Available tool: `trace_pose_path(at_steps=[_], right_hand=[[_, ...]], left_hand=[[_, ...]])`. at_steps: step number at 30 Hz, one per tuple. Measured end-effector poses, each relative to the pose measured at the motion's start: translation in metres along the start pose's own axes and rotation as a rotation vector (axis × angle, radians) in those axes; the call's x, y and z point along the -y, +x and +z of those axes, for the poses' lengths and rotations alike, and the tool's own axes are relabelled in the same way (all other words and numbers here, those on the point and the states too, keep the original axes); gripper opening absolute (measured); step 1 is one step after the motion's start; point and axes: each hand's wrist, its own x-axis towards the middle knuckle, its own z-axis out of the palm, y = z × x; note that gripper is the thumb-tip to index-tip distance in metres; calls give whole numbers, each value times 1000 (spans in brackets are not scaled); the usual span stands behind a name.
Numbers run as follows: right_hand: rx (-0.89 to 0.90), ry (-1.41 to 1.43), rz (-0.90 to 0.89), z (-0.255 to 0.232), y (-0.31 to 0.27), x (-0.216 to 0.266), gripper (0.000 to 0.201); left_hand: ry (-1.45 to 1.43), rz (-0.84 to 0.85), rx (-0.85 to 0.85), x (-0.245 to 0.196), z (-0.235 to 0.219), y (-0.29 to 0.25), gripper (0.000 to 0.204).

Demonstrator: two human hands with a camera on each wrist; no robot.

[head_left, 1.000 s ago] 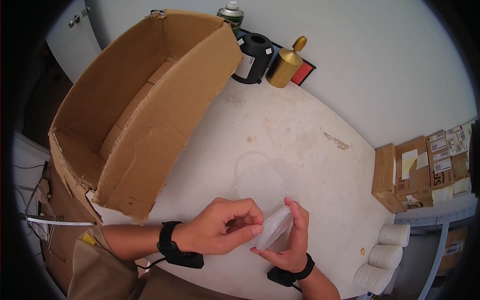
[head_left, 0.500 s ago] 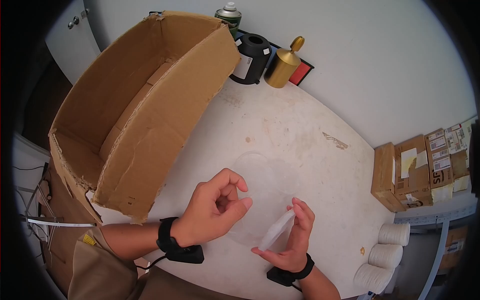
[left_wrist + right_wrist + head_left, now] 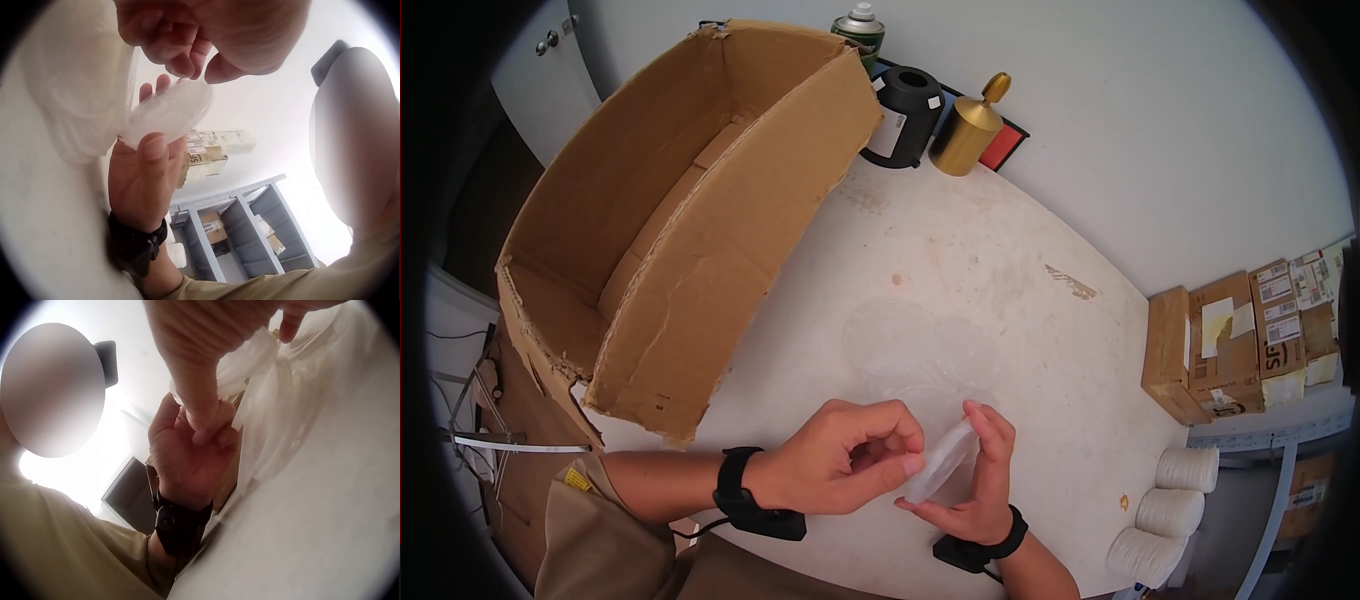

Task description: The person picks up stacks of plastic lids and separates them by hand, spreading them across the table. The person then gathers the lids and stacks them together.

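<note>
Between thumb and fingers, my right hand (image 3: 980,485) holds a thin bundle of translucent round sheets (image 3: 945,462) tilted on edge. At the bundle's left rim, my left hand (image 3: 835,458) has thumb and forefinger together, pinching the edge. The left wrist view shows these left fingertips meeting at the top of the bundle (image 3: 172,112), with the right hand (image 3: 147,181) cupped around its lower side. More clear round sheets (image 3: 890,335) lie overlapping on the white table beyond both hands. In the right wrist view, the right hand (image 3: 206,356) partly hides the left hand (image 3: 194,459).
A large open cardboard box (image 3: 730,240) stands at the left of the table (image 3: 1020,270). At the back are a spray can (image 3: 860,35), a black cylinder (image 3: 905,115) and a gold container (image 3: 965,135). White rolls (image 3: 1170,512) and cartons (image 3: 1225,345) are at the right.
My left hand moved away from the bundle over the table sheets, then came back to the bundle's rim. The sheets on the table now spread farther left. My right hand has barely moved.
</note>
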Motion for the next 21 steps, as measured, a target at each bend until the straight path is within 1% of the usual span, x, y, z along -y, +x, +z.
trace_pose_path(at_steps=[6, 9, 11, 12, 14, 18, 20, 21], right_hand=[[9, -4, -18, -1, 1, 0, 113], [18, 17, -16, -1, 1, 0, 112], [-16, 108, -36, 2, -1, -6, 111], [-16, 107, -37, 4, -2, -8, 111], [-154, 217, -85, 8, -3, -11, 111], [-207, 198, -101, 2, -3, -11, 111], [-180, 40, 45, -5, -5, -5, 111], [-181, 40, 43, -4, -6, -5, 111]], left_hand=[[5, -2, -22, 0, 1, 0, 6], [19, -29, -33, 0, -2, -1, 5], [39, -24, -77, 1, -2, 0, 5], [40, -22, -77, 1, -3, 0, 5], [12, -34, -135, 0, -3, 1, 6], [10, -47, -187, -1, -8, 5, 7], [78, -57, -341, 2, -12, 10, 9], [79, -56, -340, 7, -17, 13, 9]])
